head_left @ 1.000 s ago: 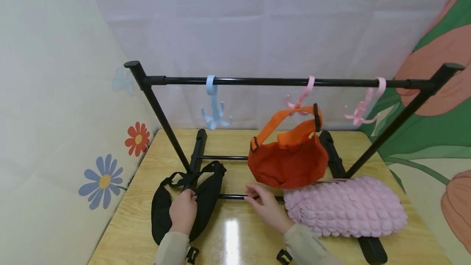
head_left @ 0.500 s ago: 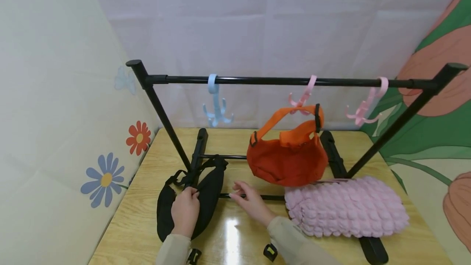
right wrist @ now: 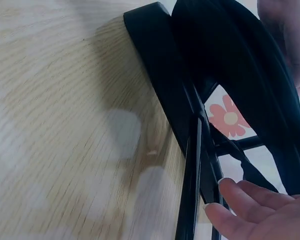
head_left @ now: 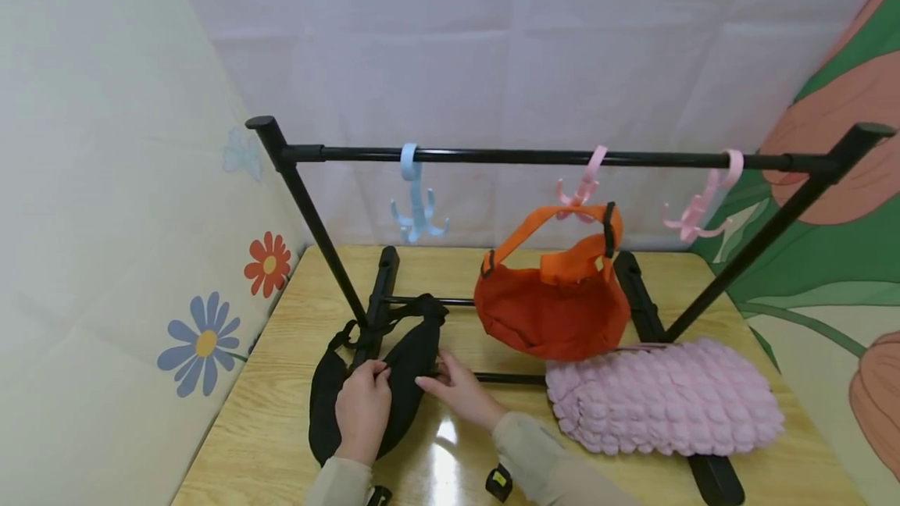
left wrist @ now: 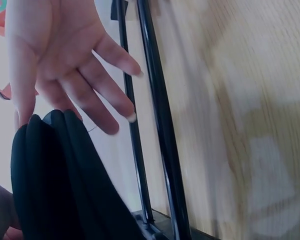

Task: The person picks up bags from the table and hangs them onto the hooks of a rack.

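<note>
A black crescent-shaped shoulder bag [head_left: 415, 354] is tilted up at the rack's left foot, its strap bunched toward the far side. My left hand [head_left: 363, 412] grips the upper edge of this bag. At the bag's right edge, the thumb and index finger of my right hand [head_left: 464, 393] pinch the fabric. In the left wrist view, the other fingers of the right hand [left wrist: 75, 60] spread out straight beside the folded black bag [left wrist: 65, 180]. The right wrist view has the bag [right wrist: 240, 65] standing above the tabletop, with part of the left hand [right wrist: 292, 40] behind it.
A black rack spans the wooden table, its top bar [head_left: 492, 155] bearing a blue hook [head_left: 416, 201] and two pink hooks. An orange bag [head_left: 548, 318] hangs from the middle pink hook [head_left: 583, 190]. A puffy pink bag [head_left: 661, 397] lies across the rack's right foot.
My right hand has moved left from the lower crossbar to the black bag's right edge and pinches it. The left hand, still gripping the bag, has shifted slightly right with it.
</note>
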Demonstrator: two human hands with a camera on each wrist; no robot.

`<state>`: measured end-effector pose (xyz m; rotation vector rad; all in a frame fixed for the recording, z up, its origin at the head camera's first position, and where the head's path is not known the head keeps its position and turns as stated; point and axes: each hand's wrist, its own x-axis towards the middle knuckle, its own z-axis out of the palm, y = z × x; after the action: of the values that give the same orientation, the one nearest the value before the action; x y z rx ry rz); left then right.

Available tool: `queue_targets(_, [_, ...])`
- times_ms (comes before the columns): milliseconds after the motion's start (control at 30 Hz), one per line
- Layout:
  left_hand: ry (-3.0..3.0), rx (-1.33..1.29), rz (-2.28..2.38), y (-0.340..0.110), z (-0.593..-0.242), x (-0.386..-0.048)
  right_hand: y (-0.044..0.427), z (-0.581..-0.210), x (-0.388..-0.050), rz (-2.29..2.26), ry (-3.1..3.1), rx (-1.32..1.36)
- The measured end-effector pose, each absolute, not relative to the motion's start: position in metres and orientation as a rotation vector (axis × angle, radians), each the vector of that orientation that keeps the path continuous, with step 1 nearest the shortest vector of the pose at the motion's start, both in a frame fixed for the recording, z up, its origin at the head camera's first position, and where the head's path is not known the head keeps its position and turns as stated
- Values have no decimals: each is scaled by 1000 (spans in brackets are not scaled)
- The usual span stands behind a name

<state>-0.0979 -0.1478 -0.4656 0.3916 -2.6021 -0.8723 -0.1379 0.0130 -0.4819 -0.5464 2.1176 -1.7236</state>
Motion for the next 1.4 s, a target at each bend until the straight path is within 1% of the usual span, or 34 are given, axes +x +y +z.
queue_targets(300, [-2580,346,-894,-138,-461,-94,8,-490,-137,-1782,2090,-525])
queue_targets(500, [-2574,328,-903,-134,-460,-92,11,-488,-135,-1778,2126,-502])
queue_targets(833, [-2546,295,-909,-128,-460,-90,16,-482,-134,-1868,2080,-540])
queue_targets(1100, [-2503,188,-842,-125,-461,-89,19,-480,-134,-1906,2127,-543])
queue_targets(1400, [-2424,-7,-712,-129,-462,-89,24,-469,-129,-1917,2177,-512])
